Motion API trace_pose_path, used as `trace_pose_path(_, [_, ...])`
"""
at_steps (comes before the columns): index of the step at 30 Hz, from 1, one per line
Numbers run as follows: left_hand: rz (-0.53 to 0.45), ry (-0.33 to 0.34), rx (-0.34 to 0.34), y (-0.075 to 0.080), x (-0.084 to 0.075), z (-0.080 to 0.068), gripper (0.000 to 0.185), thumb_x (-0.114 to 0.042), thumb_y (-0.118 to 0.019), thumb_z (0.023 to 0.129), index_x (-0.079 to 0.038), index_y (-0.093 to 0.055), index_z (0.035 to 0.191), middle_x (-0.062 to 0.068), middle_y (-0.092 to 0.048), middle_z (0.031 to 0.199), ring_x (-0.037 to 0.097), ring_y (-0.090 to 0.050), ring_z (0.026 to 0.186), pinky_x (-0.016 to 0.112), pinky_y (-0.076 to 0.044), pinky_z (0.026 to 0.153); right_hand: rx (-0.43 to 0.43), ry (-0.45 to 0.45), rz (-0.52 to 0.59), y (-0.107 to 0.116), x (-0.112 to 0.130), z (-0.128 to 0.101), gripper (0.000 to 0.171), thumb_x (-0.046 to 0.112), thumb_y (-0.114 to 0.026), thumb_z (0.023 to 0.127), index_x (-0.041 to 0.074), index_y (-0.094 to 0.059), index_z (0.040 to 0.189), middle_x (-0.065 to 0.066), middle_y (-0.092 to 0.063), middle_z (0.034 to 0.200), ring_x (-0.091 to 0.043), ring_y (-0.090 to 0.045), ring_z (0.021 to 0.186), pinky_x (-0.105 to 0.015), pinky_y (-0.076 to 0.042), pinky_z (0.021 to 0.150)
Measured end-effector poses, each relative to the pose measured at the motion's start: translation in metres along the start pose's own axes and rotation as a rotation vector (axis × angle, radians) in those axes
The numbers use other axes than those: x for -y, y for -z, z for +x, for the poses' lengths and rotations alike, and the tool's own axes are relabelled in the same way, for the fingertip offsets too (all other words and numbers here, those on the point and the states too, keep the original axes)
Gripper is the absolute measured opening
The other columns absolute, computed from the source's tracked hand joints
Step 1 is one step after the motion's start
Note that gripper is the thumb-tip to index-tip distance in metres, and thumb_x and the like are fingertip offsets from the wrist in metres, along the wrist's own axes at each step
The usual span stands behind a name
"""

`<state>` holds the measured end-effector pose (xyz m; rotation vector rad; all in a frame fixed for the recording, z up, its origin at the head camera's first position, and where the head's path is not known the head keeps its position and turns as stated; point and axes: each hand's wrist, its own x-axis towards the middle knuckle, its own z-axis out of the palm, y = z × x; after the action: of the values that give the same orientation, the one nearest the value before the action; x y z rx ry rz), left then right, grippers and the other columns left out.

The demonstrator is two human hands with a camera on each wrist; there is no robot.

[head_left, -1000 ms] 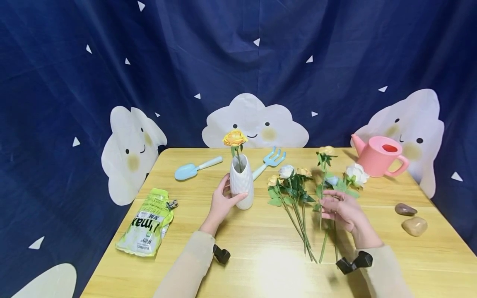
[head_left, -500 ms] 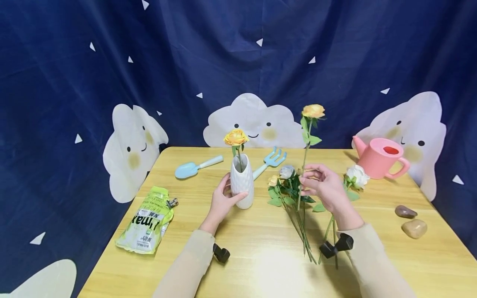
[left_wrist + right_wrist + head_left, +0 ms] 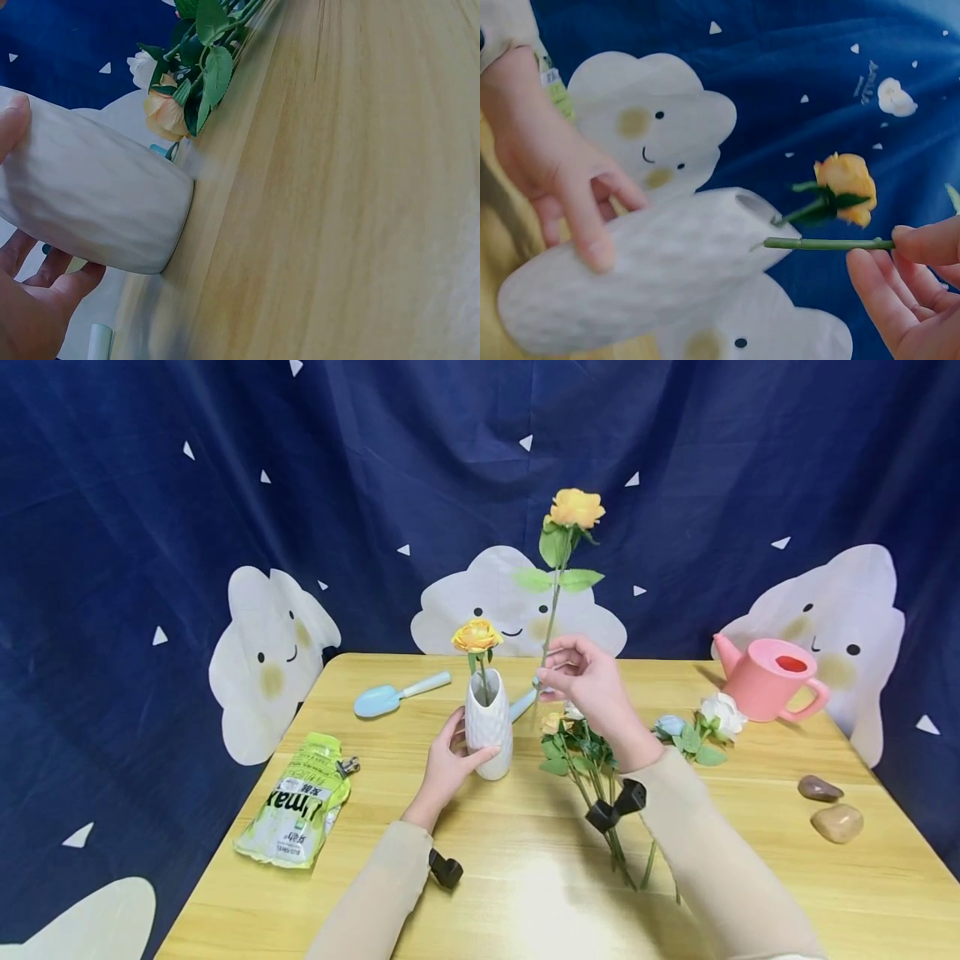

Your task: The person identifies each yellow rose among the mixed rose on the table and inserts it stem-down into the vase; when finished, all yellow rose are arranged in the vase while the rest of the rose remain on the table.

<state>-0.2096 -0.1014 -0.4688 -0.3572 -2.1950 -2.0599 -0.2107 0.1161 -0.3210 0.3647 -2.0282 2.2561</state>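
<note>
My left hand grips the vase at desk centre. Right fingers pinch a rose mid-stem, bloom at 12 o'clock, stem tip by the vase mouth. Stem light, wiry, top-heavy; hold low for aim

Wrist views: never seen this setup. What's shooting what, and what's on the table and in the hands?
No machine here: a person works bare-handed, with a camera on the head and one on each wrist. The head view looks down at a wooden table. The left hand holds a white vase with one orange rose in it. The right hand pinches the stem of a second orange rose, raised beside the vase. More roses, a pink watering can, a blue trowel, two stones and a green bag lie around. The blurry wrist views show the same vase and stem close up.
</note>
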Motion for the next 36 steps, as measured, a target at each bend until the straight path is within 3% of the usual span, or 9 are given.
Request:
trace_pose_path(4, [0.001,0.018,0.019,0.000,-0.018,-0.004,0.076,-0.010,-0.080,0.073,-0.011,-0.042,0.138,0.015,-0.052,0.124,0.032,-0.051,0.110,0.040,-0.044,0.093,-0.058,0.061,0.004,-0.016,0.005,0.016,0.031,-0.009,-0.063,0.082,-0.005,-0.050,0.110,-0.007,-0.056,0.083,-0.018,-0.059,0.066,-0.039,-0.056,0.061])
trace_pose_path(9, [0.011,0.019,0.026,0.000,-0.021,-0.006,0.075,-0.010,-0.079,0.074,-0.010,-0.041,0.139,0.016,-0.052,0.124,0.033,-0.051,0.110,0.042,-0.044,0.093,-0.098,0.146,0.008,-0.028,0.003,0.026,0.024,-0.006,-0.063,0.084,-0.002,-0.052,0.104,-0.009,-0.058,0.080,-0.019,-0.062,0.066,-0.041,-0.056,0.059])
trace_pose_path(15, [0.014,0.028,0.028,0.000,-0.022,-0.005,0.076,-0.009,-0.079,0.074,-0.011,-0.041,0.139,0.014,-0.052,0.124,0.030,-0.051,0.110,0.041,-0.044,0.094,-0.090,0.190,-0.082,-0.038,-0.011,0.027,0.020,-0.003,-0.063,0.086,-0.005,-0.051,0.102,-0.018,-0.059,0.084,-0.025,-0.063,0.067,-0.041,-0.056,0.059])
trace_pose_path(20, [0.013,0.021,0.020,0.000,-0.020,-0.005,0.075,-0.010,-0.079,0.074,-0.010,-0.041,0.139,0.014,-0.052,0.124,0.030,-0.052,0.110,0.041,-0.044,0.093,-0.077,0.176,-0.176,-0.042,-0.027,0.028,0.020,-0.002,-0.064,0.085,-0.007,-0.053,0.101,-0.024,-0.062,0.085,-0.032,-0.062,0.070,-0.045,-0.055,0.063])
trace_pose_path(23, [0.017,0.016,0.021,0.001,-0.019,-0.005,0.076,-0.010,-0.079,0.074,-0.010,-0.041,0.139,0.014,-0.052,0.124,0.031,-0.052,0.110,0.041,-0.044,0.093,-0.071,0.175,-0.229,-0.044,-0.034,0.027,0.017,-0.002,-0.065,0.084,-0.006,-0.055,0.097,-0.023,-0.063,0.084,-0.029,-0.062,0.070,-0.046,-0.054,0.064])
trace_pose_path(29, [0.021,0.016,0.023,0.001,-0.018,-0.005,0.075,-0.012,-0.079,0.074,-0.011,-0.041,0.139,0.013,-0.052,0.124,0.029,-0.052,0.109,0.040,-0.044,0.093,-0.056,0.157,-0.332,-0.044,-0.044,0.026,0.011,0.004,-0.067,0.084,-0.004,-0.063,0.090,-0.014,-0.064,0.080,-0.018,-0.059,0.069,-0.036,-0.054,0.062])
trace_pose_path(36, [0.025,0.005,0.022,0.001,-0.017,-0.005,0.076,-0.012,-0.080,0.074,-0.011,-0.041,0.139,0.012,-0.053,0.124,0.028,-0.053,0.110,0.039,-0.045,0.092,-0.058,0.039,-0.304,-0.031,-0.063,0.010,0.022,0.014,-0.068,0.085,-0.002,-0.066,0.100,-0.014,-0.065,0.090,-0.018,-0.060,0.073,-0.035,-0.056,0.063])
